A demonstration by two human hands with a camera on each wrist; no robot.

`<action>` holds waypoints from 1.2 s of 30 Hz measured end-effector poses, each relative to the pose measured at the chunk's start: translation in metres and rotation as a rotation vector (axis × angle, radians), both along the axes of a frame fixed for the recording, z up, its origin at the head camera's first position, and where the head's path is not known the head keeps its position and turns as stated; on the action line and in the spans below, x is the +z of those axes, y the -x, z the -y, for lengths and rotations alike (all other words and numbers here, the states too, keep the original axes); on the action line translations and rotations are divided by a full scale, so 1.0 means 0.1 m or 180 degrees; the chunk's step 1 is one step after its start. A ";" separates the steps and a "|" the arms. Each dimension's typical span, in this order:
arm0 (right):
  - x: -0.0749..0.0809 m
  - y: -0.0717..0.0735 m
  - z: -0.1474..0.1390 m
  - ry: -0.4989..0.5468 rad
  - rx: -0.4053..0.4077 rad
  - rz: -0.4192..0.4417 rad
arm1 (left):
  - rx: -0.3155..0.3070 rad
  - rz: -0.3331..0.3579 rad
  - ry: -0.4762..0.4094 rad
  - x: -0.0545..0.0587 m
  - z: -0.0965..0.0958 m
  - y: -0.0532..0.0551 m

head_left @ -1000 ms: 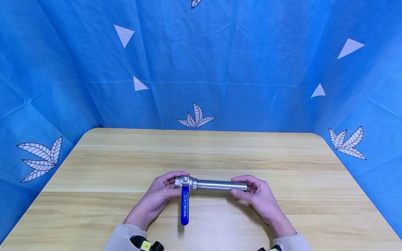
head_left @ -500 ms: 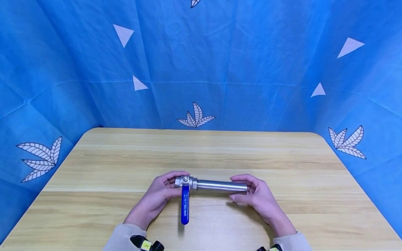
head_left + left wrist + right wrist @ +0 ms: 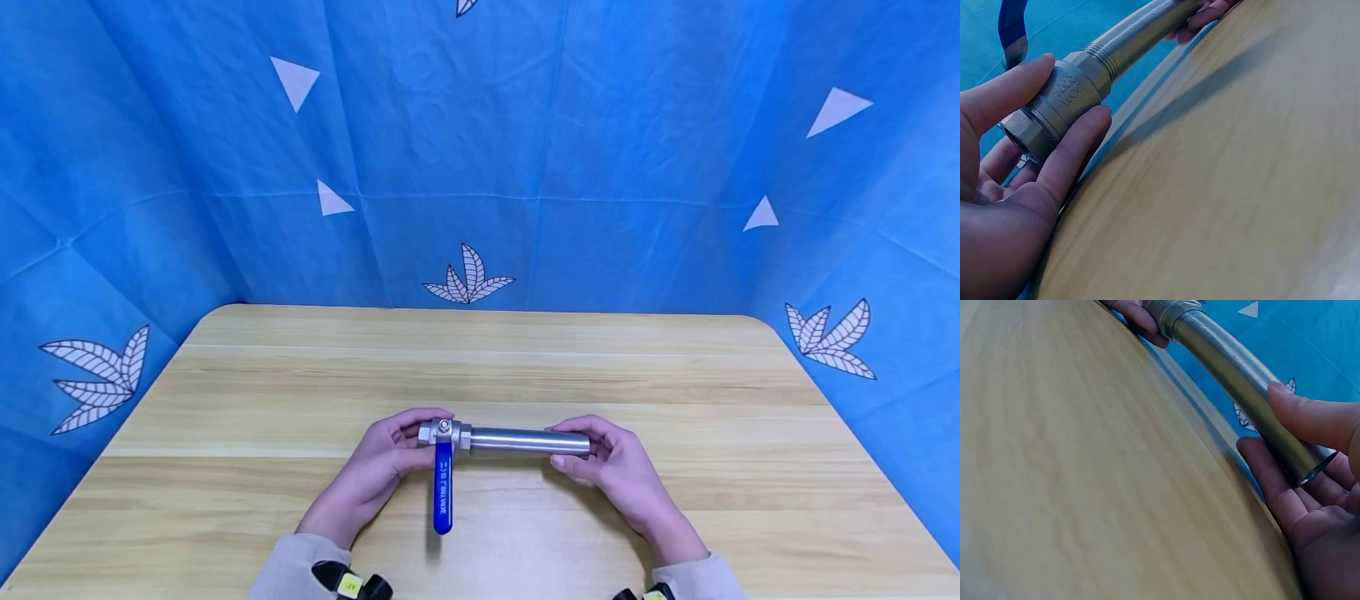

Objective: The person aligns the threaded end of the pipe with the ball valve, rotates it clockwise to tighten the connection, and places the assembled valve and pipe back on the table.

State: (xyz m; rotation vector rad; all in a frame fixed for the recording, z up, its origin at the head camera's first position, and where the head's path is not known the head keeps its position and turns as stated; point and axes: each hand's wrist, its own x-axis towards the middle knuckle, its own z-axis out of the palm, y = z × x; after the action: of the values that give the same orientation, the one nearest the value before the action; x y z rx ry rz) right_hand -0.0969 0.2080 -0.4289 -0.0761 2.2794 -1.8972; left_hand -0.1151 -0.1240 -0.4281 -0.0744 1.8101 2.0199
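A steel ball valve (image 3: 452,434) with a blue lever handle (image 3: 443,492) is joined to a straight steel pipe (image 3: 528,441), which runs to the right. My left hand (image 3: 375,462) grips the valve body between thumb and fingers; the lever points toward me. Some threads of the pipe (image 3: 1141,34) show beside the valve's hex end in the left wrist view. At the pipe's free end, my right hand (image 3: 622,475) holds it with the thumb on one side and fingers on the other. The open pipe mouth faces that palm in the right wrist view.
Valve and pipe are held above a light wooden table (image 3: 480,358), casting a shadow on it. A blue curtain (image 3: 480,150) with white leaf and triangle prints stands behind and at both sides. Black wrist cameras (image 3: 352,581) sit at the sleeves.
The right thumb came off the pipe half a second ago and is back against it now. The left hand and the valve have stayed nearly still.
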 end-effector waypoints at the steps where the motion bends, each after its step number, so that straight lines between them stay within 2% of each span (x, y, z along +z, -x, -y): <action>1: 0.00 0.00 0.00 -0.0013 0.0013 -0.0046 | 0.0004 0.0001 0.0002 0.00 0.00 0.00; 7: -0.02 0.00 0.01 -0.0007 0.0001 -0.0160 | 0.0023 0.0010 0.0018 0.00 0.00 0.00; 18: 0.01 -0.02 0.02 0.0062 -0.0123 -0.0063 | -0.0006 -0.0002 0.0019 0.00 0.00 0.00; 22: 0.02 -0.01 0.02 -0.0016 -0.0182 0.0004 | 0.0021 0.0009 0.0045 0.01 -0.01 0.01; 25: 0.02 -0.01 0.01 -0.0040 -0.0145 0.0003 | 0.0048 0.0024 0.0065 0.01 -0.01 0.01; 30: -0.01 0.01 0.00 0.0134 0.0010 -0.0031 | 0.0063 0.0026 0.0065 0.01 -0.01 0.00; 36: 0.00 -0.01 0.01 0.0139 -0.0080 0.0023 | 0.0029 0.0017 0.0047 0.01 -0.01 0.00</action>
State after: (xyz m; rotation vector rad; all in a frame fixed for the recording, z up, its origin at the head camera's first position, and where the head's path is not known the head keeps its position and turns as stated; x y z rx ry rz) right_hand -0.0963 0.2067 -0.4284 -0.0464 2.2452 -1.9566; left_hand -0.1148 -0.1233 -0.4271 -0.0924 1.8247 2.0108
